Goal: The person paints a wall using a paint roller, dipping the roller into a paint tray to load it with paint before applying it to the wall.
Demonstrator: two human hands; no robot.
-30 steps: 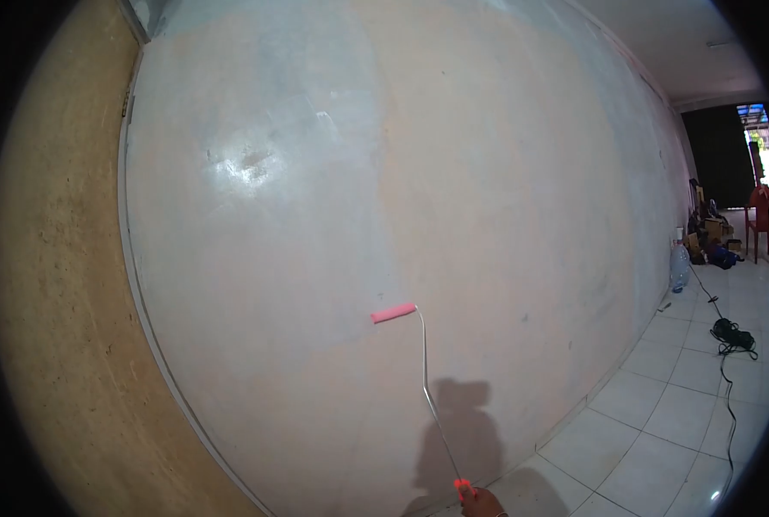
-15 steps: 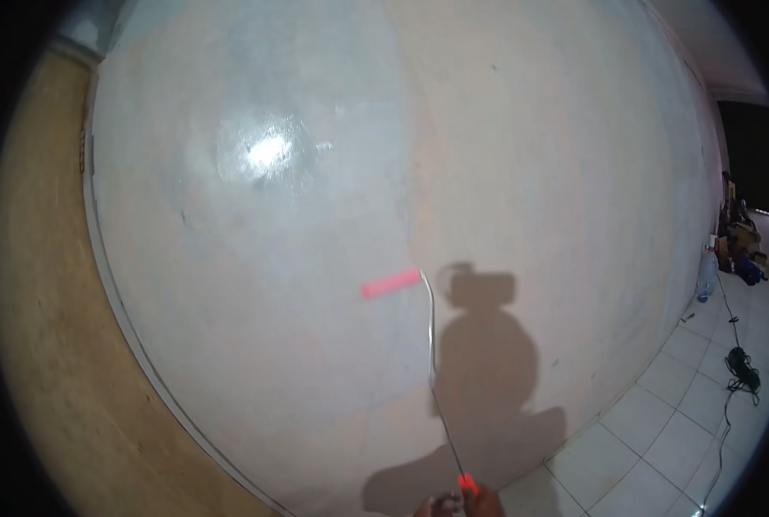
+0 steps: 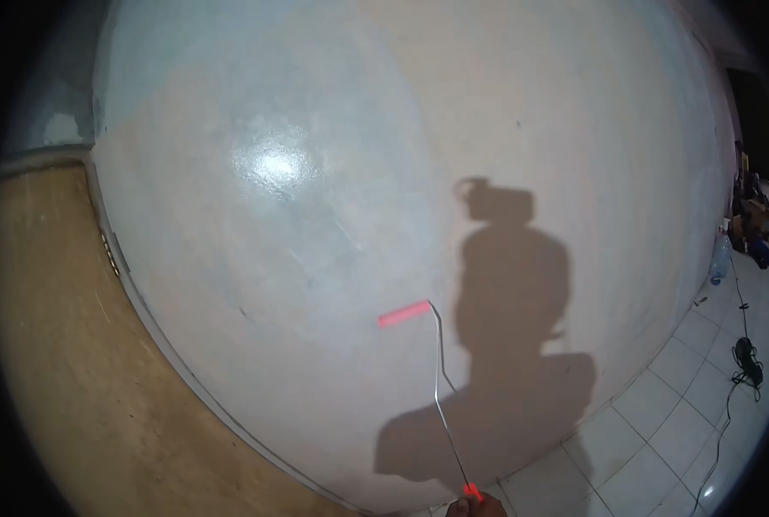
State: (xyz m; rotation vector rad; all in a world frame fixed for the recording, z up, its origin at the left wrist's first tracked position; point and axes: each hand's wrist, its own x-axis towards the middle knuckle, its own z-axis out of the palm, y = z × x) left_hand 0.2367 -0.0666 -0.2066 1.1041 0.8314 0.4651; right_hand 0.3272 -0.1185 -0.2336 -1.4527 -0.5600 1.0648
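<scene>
A paint roller with a pink sleeve (image 3: 404,314) is at the wall, its bent metal rod (image 3: 444,417) running down to an orange handle (image 3: 472,492). At the bottom edge, my right hand (image 3: 486,507) is closed around that handle, only its top part showing. I cannot make out my left hand in the head view now. The wall (image 3: 341,362) has bluish-white patches beside a beige area, with a glossy, wet-looking bright spot at upper left. Whether the sleeve touches the wall is hard to tell.
A brown door-like panel (image 3: 48,284) with a pale frame borders the wall at left. On the tiled floor (image 3: 647,439) at right lie a coiled dark cable (image 3: 747,362), a clear plastic bottle (image 3: 720,261) and a pile of items (image 3: 753,215). My shadow falls on the wall.
The view has shifted, and the shadow sits higher on the wall. The roller sleeve appears slightly lower and to the right. A second hand, seen beside the handle before, can no longer be made out.
</scene>
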